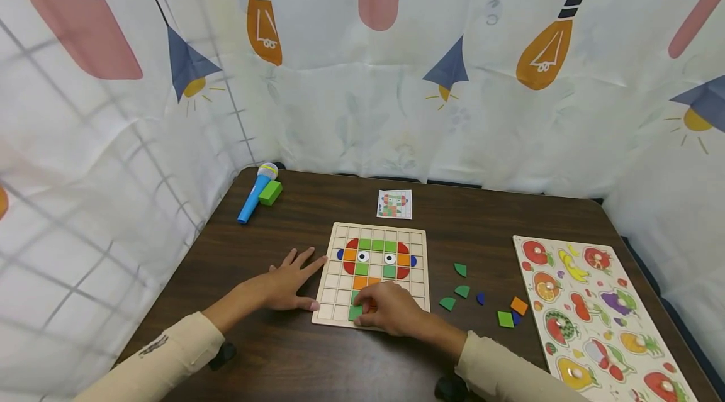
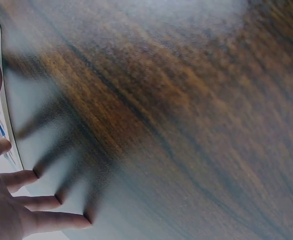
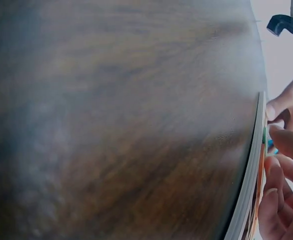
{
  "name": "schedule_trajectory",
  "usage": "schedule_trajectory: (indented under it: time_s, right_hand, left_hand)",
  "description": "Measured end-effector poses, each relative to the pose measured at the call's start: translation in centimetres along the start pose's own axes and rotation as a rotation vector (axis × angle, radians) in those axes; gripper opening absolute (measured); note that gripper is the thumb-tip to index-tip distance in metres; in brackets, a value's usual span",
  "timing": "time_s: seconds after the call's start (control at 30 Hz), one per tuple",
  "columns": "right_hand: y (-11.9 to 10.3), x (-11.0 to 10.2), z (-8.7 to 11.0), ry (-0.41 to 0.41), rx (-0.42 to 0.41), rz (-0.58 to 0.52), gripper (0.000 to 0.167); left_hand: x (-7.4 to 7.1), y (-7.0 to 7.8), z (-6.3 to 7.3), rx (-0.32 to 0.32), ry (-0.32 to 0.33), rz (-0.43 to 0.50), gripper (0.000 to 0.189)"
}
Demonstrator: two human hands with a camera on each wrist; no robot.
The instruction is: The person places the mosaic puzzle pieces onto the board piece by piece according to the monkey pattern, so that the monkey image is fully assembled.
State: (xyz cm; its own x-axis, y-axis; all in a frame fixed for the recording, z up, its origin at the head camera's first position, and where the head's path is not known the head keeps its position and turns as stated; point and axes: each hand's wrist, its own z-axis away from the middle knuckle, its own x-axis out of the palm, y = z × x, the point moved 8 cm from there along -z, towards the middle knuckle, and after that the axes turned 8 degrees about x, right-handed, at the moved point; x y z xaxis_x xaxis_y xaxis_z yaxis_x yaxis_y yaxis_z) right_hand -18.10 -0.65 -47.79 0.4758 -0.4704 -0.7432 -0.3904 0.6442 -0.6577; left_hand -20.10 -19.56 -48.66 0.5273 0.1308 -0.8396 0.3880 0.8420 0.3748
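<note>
A wooden grid board (image 1: 418,233) lies on the table, with colored tiles set in it as a face with two eye tiles (image 1: 363,256). My left hand (image 1: 289,282) spreads its fingers at the board's left edge; thumb and forefinger touch the rim. Over the board's lower rows, my right hand (image 1: 391,309) has its fingers curled and pinches a green tile (image 1: 355,312) at the bottom of the grid. In the right wrist view, a bit of teal shows between the fingertips (image 3: 272,162). The right hand hides part of the lower rows.
Right of the board lie green quarter-round pieces (image 1: 462,291), a green square (image 1: 505,319), an orange square (image 1: 518,306) and blue pieces (image 1: 480,298). A fruit puzzle board (image 1: 589,342) stands further right. Behind are a pattern card (image 1: 394,204), toy microphone (image 1: 255,195) and green block (image 1: 270,193).
</note>
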Motion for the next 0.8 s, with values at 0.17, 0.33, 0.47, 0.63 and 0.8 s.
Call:
schedule_trajectory:
  time_s: [0.17,0.33,0.47,0.63,0.8]
  right_hand:
    - [-0.1,-0.2,0.0,0.039,0.005,0.064,0.019]
    - [-0.1,-0.3,0.0,0.053,-0.006,0.083,0.016]
    - [-0.3,-0.4,0.1,0.069,-0.027,0.106,0.015]
    - [-0.3,-0.6,0.2,0.072,-0.051,0.125,0.016]
    - [0.5,-1.6,0.5,0.029,-0.049,0.068,0.016]
  left_hand:
    - [0.0,0.0,0.1,0.001,0.003,0.005,0.094]
    - [0.0,0.0,0.1,-0.002,0.003,0.009,0.095]
    - [0.0,-0.1,0.1,-0.004,0.001,0.004,0.095]
    - [0.0,-0.1,0.1,-0.005,0.005,0.008,0.095]
    - [-0.1,0.1,0.1,-0.003,0.005,0.016,0.094]
